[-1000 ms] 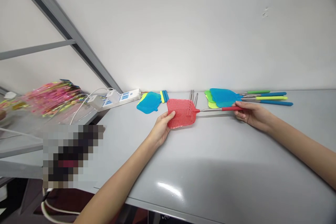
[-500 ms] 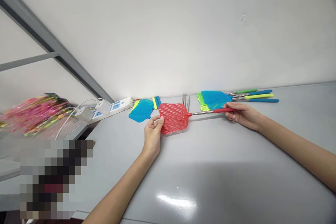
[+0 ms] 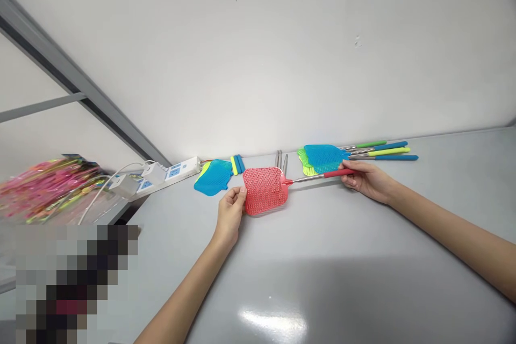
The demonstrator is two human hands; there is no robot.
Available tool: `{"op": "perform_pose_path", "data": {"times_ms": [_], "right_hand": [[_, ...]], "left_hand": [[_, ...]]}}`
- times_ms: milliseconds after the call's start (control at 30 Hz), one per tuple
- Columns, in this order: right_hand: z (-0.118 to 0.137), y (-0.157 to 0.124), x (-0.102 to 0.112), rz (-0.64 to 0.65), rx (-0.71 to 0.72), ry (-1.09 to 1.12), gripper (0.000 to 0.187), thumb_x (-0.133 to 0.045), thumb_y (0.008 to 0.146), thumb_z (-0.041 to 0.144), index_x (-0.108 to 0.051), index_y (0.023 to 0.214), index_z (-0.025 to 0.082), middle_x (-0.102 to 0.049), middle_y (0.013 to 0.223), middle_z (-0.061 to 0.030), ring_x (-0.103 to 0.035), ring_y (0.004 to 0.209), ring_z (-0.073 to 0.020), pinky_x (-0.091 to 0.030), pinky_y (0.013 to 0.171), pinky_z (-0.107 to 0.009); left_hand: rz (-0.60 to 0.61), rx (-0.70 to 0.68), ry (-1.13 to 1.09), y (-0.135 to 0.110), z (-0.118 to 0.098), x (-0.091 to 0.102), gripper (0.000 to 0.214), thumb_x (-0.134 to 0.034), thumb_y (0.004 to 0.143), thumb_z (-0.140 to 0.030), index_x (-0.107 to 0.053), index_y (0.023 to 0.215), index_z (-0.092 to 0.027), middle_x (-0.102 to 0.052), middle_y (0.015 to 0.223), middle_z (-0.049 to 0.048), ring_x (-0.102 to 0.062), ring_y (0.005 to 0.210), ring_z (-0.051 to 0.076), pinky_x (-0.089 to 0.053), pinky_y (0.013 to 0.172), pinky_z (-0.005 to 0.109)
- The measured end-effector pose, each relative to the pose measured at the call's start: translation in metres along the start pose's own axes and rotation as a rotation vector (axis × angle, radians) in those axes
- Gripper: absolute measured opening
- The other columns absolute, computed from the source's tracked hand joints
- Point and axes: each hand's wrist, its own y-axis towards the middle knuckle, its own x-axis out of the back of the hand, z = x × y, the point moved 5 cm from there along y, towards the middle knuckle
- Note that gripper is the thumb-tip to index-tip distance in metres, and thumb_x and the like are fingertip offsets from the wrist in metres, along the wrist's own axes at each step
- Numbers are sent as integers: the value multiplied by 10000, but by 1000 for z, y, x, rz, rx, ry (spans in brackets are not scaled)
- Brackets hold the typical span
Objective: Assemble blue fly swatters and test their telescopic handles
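A red fly swatter with a metal rod and a red grip is held level above the grey table. My left hand pinches the left edge of its mesh head. At the other end my right hand is closed on the red grip. Behind the right hand lies a stack of fly swatters with blue, green and yellow parts. Loose blue and yellow swatter heads rest behind my left hand, beside short blue and yellow grips. Several metal rods show partly behind the red head.
A white power strip with plugged-in chargers and a cable runs along the table's left end. Bagged pink and multicoloured items lie at the far left. A white wall backs the grey table. The lower left is pixelated.
The view has shifted slightly. Both hands still hold the red fly swatter, and its head appears tilted a little differently. The items on the table keep their places.
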Motion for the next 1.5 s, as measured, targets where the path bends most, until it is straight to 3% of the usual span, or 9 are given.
{"op": "perform_pose_path", "data": {"times_ms": [400,900,1500], "right_hand": [[2,0,-4,18,45,-3,199,-506,736,365,-518,716,168,-482,538,4,-359,428,-86,-272,417,-233],[1,-1,-3,48,33,59,154,-501,754,319,-536,721,172,-457,510,12,-345,438,-82,-260,415,-224],[0,-1,-1,41,46,115,154,-491,768,285,-568,703,169,-483,510,-2,-363,449,-91,-249,417,-236]], "left_hand": [[41,-207,328,4,-19,7,256,-485,729,-407,-529,632,-174,-499,573,-32,-418,538,102,-305,508,196],[108,-165,298,4,-22,3,284,-456,735,-432,-533,723,-159,-507,580,-10,-433,480,100,-364,448,210],[39,-155,448,3,-22,9,221,-473,722,-356,-557,718,-152,-534,591,-18,-485,525,93,-368,490,183]]}}
